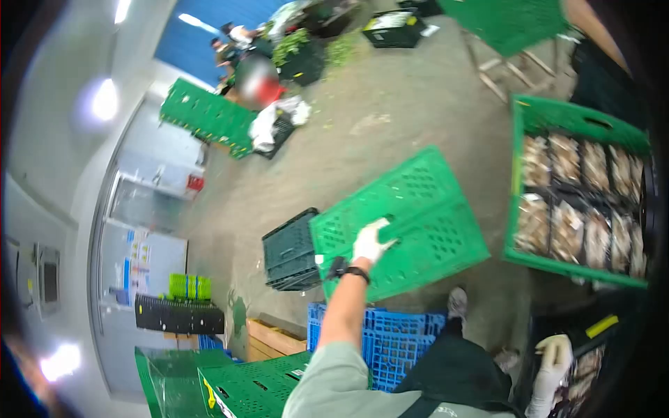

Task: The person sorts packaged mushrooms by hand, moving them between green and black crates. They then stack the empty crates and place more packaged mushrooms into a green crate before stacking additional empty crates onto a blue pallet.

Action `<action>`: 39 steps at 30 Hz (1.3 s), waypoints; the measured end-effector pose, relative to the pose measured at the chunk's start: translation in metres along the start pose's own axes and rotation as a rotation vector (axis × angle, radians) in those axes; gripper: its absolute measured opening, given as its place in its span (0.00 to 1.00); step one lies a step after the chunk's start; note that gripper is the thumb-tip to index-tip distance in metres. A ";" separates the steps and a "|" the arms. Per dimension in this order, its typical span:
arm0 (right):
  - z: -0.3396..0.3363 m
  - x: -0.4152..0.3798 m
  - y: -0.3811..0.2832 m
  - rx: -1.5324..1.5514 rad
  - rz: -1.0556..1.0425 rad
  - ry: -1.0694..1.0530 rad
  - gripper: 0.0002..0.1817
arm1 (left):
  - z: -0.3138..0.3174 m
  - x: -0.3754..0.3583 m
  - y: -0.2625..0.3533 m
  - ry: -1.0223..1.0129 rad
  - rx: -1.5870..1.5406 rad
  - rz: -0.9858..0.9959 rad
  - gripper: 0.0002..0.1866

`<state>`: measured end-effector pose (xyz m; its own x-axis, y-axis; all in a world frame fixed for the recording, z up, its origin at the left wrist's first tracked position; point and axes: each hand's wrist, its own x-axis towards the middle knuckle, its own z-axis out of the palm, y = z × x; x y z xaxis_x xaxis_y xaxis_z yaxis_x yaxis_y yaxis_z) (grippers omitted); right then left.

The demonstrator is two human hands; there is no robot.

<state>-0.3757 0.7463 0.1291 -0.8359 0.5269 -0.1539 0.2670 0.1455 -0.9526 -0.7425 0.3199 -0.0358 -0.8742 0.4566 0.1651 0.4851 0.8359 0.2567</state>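
Observation:
My left hand (371,244), in a white glove with a dark band at the wrist, is on a green plastic crate (425,230) that is tilted in front of me. Its fingers grip at the crate's perforated face near a dark slot. To the right, my right hand (554,355), also gloved, holds nothing, its fingers stretched out. It hovers beside a black crate (557,313) with a yellow label and bagged brown produce (589,373). Above that crate, a green crate (516,216) holds rows of clear bags of pale brown produce (564,230).
Dark crates (289,251) are stacked left of the tilted crate. Blue crates (404,341) and a green perforated crate (258,383) stand close at my feet. A person (606,76) is partly visible at upper right. Other people (233,49) are at the back near leafy greens (291,47).

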 end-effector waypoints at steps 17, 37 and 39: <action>0.480 0.192 0.038 -0.750 -0.678 -0.850 0.23 | -0.131 0.115 -0.109 0.093 0.154 -0.124 0.15; 0.427 0.177 -0.042 -0.291 -0.249 -1.870 0.16 | -0.154 -0.028 -0.096 -0.575 0.193 0.133 0.09; 0.442 0.187 -0.020 -1.136 -1.069 -1.573 0.13 | -0.068 -0.044 -0.094 -0.500 -0.052 0.515 0.15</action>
<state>-0.7500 0.4718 0.0038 -0.2591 -0.8732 -0.4129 -0.8213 0.4242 -0.3816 -0.7481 0.2004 -0.0021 -0.4328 0.8843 -0.1754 0.8278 0.4669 0.3110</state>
